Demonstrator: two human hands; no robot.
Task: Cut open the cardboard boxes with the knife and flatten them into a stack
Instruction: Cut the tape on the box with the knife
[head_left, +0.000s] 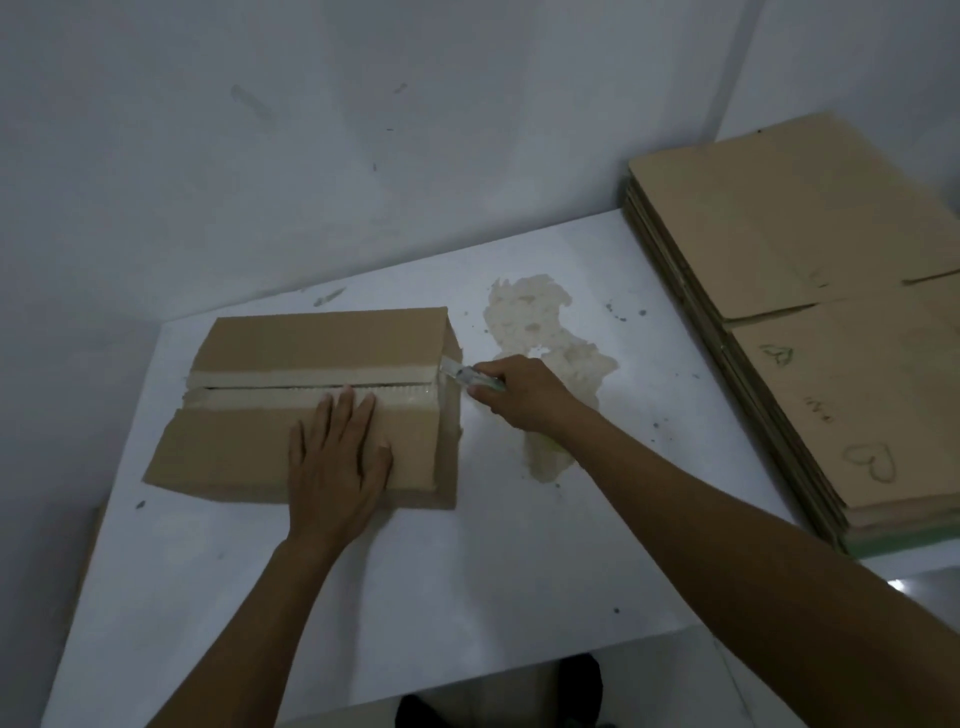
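I have 1 box in front of me, lying on the left half of the white table, with its long taped seam facing up. My left hand lies flat on the near top flap, palm down. Its fingers are straight and slightly spread, and the fingertips reach the pale tape. The tape runs the full length of the seam, and a dark gap shows down its middle, so the 2 top flaps stand parted there.

My right hand is just off the box's right end, its fingers curled tight around 1 knife. The blade points left and meets the box at the right end of the seam, where the tape folds over the edge. I cannot tell how deep the tip sits.

Behind that hand, the table's surface has 1 rough, cream-coloured patch.

Well apart from the box, at the far right of the table, sits 1 stack of flattened cardboard. It has many sheets, too close-packed for me to count. Its top sheet carries 2 pencilled hearts. A plain white wall stands behind the table.
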